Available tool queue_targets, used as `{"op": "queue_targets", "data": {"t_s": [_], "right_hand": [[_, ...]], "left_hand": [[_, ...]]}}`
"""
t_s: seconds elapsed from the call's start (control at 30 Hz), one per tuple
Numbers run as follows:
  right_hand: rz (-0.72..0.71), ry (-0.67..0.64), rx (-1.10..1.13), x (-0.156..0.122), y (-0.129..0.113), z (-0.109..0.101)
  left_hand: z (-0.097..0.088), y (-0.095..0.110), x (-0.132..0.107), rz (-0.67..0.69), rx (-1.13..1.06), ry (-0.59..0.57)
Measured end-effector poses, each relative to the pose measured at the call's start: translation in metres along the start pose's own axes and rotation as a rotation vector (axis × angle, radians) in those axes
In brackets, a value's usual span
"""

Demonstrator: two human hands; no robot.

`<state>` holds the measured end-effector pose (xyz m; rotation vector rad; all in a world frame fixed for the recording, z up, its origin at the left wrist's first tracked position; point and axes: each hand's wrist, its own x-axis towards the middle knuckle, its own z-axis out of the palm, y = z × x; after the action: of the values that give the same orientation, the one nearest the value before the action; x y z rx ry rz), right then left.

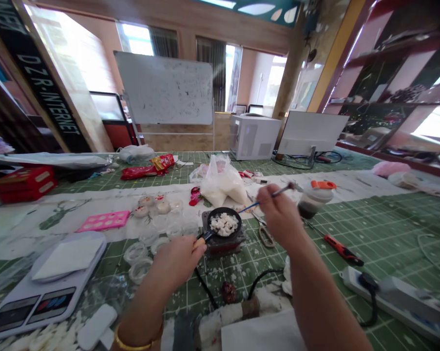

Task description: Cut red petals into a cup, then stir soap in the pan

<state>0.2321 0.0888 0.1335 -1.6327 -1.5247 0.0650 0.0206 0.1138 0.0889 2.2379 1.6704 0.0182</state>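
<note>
My left hand (179, 258) is closed around the wooden-ended handle of a small black frying pan (238, 233). White lumpy pieces (225, 224) lie in the pan, which sits on a small dark hot plate (223, 247). In my right hand (280, 217), to the right of the pan, is a thin blue stick (249, 207). Its lower end points at the pan's right rim, and a dark knob shows at its upper end. Whether the tip touches the pan I cannot tell. Scissors (266, 236) lie just right of the hot plate.
Behind the pan stands a white plastic bag (223, 183). Small clear cups (141, 268) and a pink mould (103, 221) lie left; a kitchen scale (47, 287) is nearer. To the right are an orange-topped jar (316, 197), a red-black screwdriver (342, 249) and a power strip (398, 297).
</note>
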Motion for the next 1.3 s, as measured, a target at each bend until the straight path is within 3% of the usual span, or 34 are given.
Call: {"op": "queue_targets", "data": {"t_s": [0.13, 0.23, 0.63, 0.8, 1.1, 1.3], "right_hand": [[-0.059, -0.186, -0.076, -0.001, 0.008, 0.034], [-0.046, -0.242, -0.117, -0.006, 0.017, 0.043], [-0.076, -0.321, -0.133, -0.010, 0.025, 0.041], [-0.153, -0.334, -0.123, -0.012, 0.023, 0.043], [-0.024, -0.151, -0.106, -0.008, 0.026, 0.033], [-0.017, -0.300, -0.125, -0.009, 0.027, 0.030]], "left_hand": [[0.004, 0.000, 0.005, 0.003, 0.019, 0.016], [0.009, -0.004, 0.012, 0.013, 0.021, -0.007], [0.019, -0.012, 0.024, -0.014, 0.029, -0.037], [0.015, -0.009, 0.022, -0.028, 0.062, -0.018], [0.002, 0.000, 0.006, -0.021, 0.037, 0.035], [-0.001, -0.003, 0.001, -0.025, -0.023, 0.059]]}}
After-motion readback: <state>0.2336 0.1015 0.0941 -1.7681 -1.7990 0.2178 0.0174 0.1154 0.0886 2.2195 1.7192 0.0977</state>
